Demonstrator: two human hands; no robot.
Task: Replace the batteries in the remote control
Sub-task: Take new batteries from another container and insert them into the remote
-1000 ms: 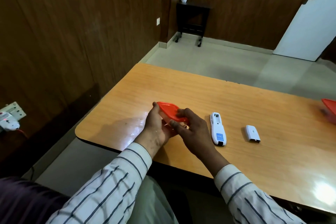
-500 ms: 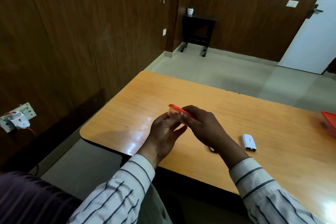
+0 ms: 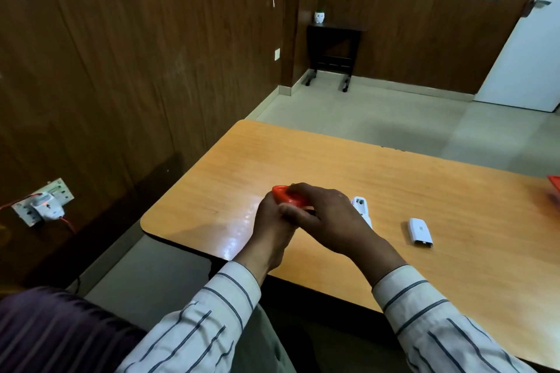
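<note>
Both hands hold a small container with an orange lid (image 3: 286, 198) just above the wooden table (image 3: 394, 185). My left hand (image 3: 272, 221) cups it from below. My right hand (image 3: 321, 212) lies over the lid, fingers curled on its edge. The container's contents are hidden. Behind my right hand lies the white remote control (image 3: 360, 206), back side up with its battery bay uncovered, mostly hidden by the hand. Its white battery cover (image 3: 420, 232) rests on the table to the right, apart from both hands.
A second orange-lidded container (image 3: 554, 189) shows at the table's right edge. On the left wall a socket plate (image 3: 44, 201) holds a plugged adapter with a red wire. A dark side table (image 3: 333, 54) with a small white pot stands in the far corner by a white door (image 3: 527, 54).
My right hand has shifted from the lid's right edge to lie over the top of the lid. The camera has tilted up a little. The remote and battery cover stay in place.
</note>
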